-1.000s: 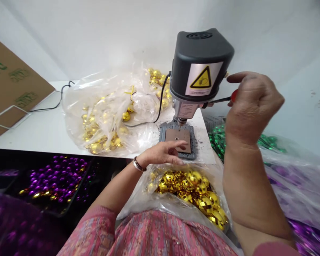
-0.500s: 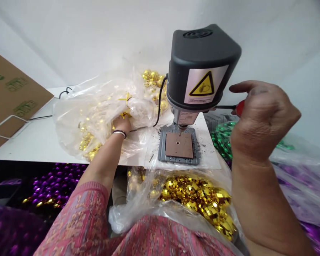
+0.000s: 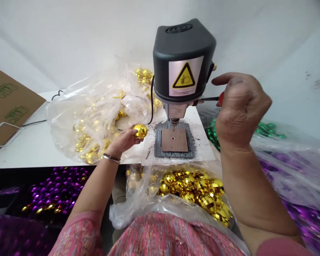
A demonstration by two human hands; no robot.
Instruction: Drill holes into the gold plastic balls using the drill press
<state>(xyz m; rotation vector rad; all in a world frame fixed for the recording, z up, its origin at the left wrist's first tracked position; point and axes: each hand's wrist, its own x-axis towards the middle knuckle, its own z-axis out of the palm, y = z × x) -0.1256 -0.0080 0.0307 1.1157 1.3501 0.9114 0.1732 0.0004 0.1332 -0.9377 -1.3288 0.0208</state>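
Between the fingertips of my left hand [image 3: 124, 141] is a shiny gold faceted ball [image 3: 140, 131], held just left of the drill press [image 3: 185, 60]. Behind that hand lies a clear plastic bag [image 3: 96, 103] with more gold balls in it. My right hand [image 3: 240, 106] is closed round the red-knobbed lever [image 3: 220, 99] at the drill press's right side, its index finger stretched out. Under the bit, a brown square plate [image 3: 174, 139] with a small hole rests on the grey base [image 3: 158, 151]. No ball sits on the plate.
An open bag of gold balls [image 3: 192, 185] lies in front of the white table [image 3: 16, 156]. Purple balls [image 3: 56, 188] are low on the left. Green balls [image 3: 269, 129] and purple bags [image 3: 296, 174] lie at right. A cardboard box [image 3: 13, 103] stands at far left.
My left hand has come out of the plastic bag, bringing a gold ball toward the drill press. My right hand stays on the lever. The whole view has shifted slightly.
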